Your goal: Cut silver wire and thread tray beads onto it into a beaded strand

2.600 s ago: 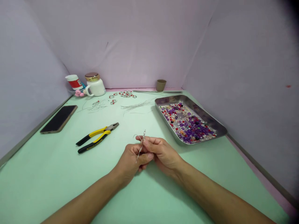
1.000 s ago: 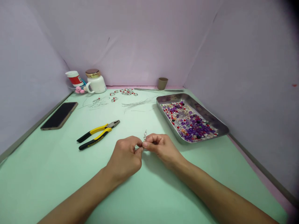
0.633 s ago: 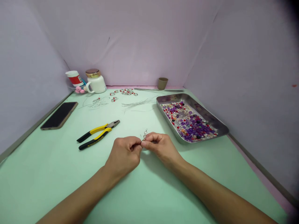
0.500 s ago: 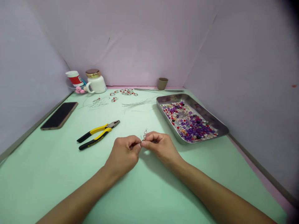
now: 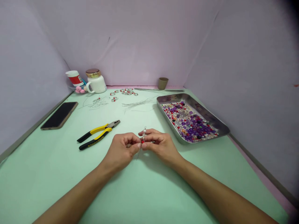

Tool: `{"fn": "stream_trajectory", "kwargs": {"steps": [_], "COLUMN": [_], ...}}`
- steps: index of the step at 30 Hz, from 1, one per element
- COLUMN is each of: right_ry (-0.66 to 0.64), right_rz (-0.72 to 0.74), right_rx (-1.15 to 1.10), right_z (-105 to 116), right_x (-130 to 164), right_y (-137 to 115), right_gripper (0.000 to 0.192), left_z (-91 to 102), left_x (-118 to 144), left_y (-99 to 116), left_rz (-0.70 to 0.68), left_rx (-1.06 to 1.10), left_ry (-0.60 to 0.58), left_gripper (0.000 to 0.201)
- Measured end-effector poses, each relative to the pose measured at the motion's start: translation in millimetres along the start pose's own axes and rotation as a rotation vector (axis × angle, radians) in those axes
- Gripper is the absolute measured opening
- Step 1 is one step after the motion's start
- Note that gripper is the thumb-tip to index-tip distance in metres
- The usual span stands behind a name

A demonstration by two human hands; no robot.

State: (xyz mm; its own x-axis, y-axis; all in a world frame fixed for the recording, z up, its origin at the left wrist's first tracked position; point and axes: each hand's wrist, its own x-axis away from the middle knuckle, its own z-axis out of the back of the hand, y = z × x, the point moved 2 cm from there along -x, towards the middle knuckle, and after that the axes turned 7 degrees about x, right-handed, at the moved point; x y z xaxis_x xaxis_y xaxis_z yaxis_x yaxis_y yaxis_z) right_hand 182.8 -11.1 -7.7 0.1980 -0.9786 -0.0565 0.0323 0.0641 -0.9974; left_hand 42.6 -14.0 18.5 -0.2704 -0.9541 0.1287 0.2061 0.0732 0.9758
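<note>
Both hands meet over the green table, fingertips touching. My left hand (image 5: 122, 150) and my right hand (image 5: 158, 145) pinch a thin silver wire with small white beads and a red bead (image 5: 143, 135) between them. The beaded end sticks up above the fingers and a short wire tail hangs down below them. Yellow-handled pliers (image 5: 98, 133) lie just left of my left hand. A steel tray (image 5: 220, 126) full of purple, red and white beads sits to the right of my right hand.
A dark phone (image 5: 59, 115) lies at the left edge. At the back stand a white jar with gold lid (image 5: 95, 81), a red-and-white container (image 5: 74, 77), a small brown cup (image 5: 162, 83), several beaded pieces (image 5: 126, 91) and loose wires (image 5: 137, 103). Lilac walls enclose the table.
The hands have shifted slightly away from me and turned the piece; a red bead now shows at the fingertips and a wire tail hangs below. Nothing else moved.
</note>
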Motion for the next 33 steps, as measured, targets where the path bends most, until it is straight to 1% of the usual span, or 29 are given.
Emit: {"fn": "stream_trajectory", "kwargs": {"steps": [2, 5, 8, 10, 14, 15, 16, 17, 18, 20, 22, 24, 26, 27, 28, 30, 32, 33], "right_ry": [0.007, 0.028, 0.054, 0.051, 0.047, 0.047, 0.046, 0.045, 0.043, 0.048, 0.046, 0.048, 0.059, 0.074, 0.088, 0.105, 0.104, 0.098], "right_rz": [-0.057, -0.147, -0.177, -0.2, -0.258, -0.265, -0.265, -0.262, -0.259, -0.261, -0.29, -0.32, -0.329, -0.324, -0.316, -0.305, -0.316, -0.327], "right_rx": [-0.01, -0.013, 0.0, -0.012, -0.064, -0.078, -0.091, -0.1, -0.1, -0.074, -0.034, -0.007, -0.002, -0.005, -0.01, -0.022, -0.021, -0.017], "right_z": [-1.8, -4.0, -4.5, -4.8, -5.7, -5.9, -6.0, -5.9, -5.5, -3.6, -0.7, 2.8, 6.5, 8.3, 10.0, 12.5, 13.7, 13.6], "right_x": [1.2, 3.0, 4.0, 4.6, 6.0, 6.3, 6.5, 6.5, 6.3, 5.2, 3.4, 1.1, -1.2, -2.2, -3.2, -4.6, -5.3, -5.5], "right_y": [-0.4, -2.4, -6.5, -8.6, -9.6, -9.6, -9.6, -9.7, -9.9, -10.0, -9.0, -7.5, -6.6, -6.6, -7.0, -7.9, -8.0, -7.5], "right_gripper": [0.007, 0.013, 0.017, 0.02, 0.024, 0.025, 0.025, 0.025, 0.026, 0.027, 0.027, 0.025, 0.021, 0.019, 0.017, 0.015, 0.015, 0.015], "left_z": [1.0, 1.4, -0.7, -4.1, -14.6, -16.8, -18.3, -18.9, -18.5, -15.9, -12.7, -9.9, -7.0, -5.2, -3.2, 1.7, 7.3, 10.3], "left_x": [0.1, 0.9, 3.4, 5.9, 11.5, 12.1, 12.2, 11.4, 10.0, 5.6, 0.6, -3.9, -7.3, -8.5, -9.4, -10.6, -10.6, -10.1], "left_y": [0.3, 0.7, -0.2, -1.5, -3.1, -3.4, -3.7, -3.9, -4.3, -5.4, -6.4, -7.0, -7.6, -8.0, -8.3, -7.5, -4.4, -1.8], "left_rz": [-0.031, -0.081, -0.164, -0.268, -0.574, -0.62, -0.632, -0.61, -0.553, -0.371, -0.193, -0.053, 0.058, 0.106, 0.144, 0.176, 0.159, 0.126], "left_rx": [-0.053, -0.164, -0.268, -0.355, -0.571, -0.605, -0.618, -0.604, -0.56, -0.405, -0.218, -0.052, 0.056, 0.08, 0.085, 0.044, -0.055, -0.115], "left_ry": [0.016, 0.052, 0.089, 0.127, 0.272, 0.31, 0.34, 0.359, 0.363, 0.32, 0.208, 0.065, -0.045, -0.07, -0.074, -0.041, 0.021, 0.079], "left_gripper": [0.011, 0.012, 0.012, 0.012, 0.012, 0.013, 0.013, 0.013, 0.013, 0.015, 0.014, 0.013, 0.013, 0.014, 0.014, 0.013, 0.014, 0.014]}}
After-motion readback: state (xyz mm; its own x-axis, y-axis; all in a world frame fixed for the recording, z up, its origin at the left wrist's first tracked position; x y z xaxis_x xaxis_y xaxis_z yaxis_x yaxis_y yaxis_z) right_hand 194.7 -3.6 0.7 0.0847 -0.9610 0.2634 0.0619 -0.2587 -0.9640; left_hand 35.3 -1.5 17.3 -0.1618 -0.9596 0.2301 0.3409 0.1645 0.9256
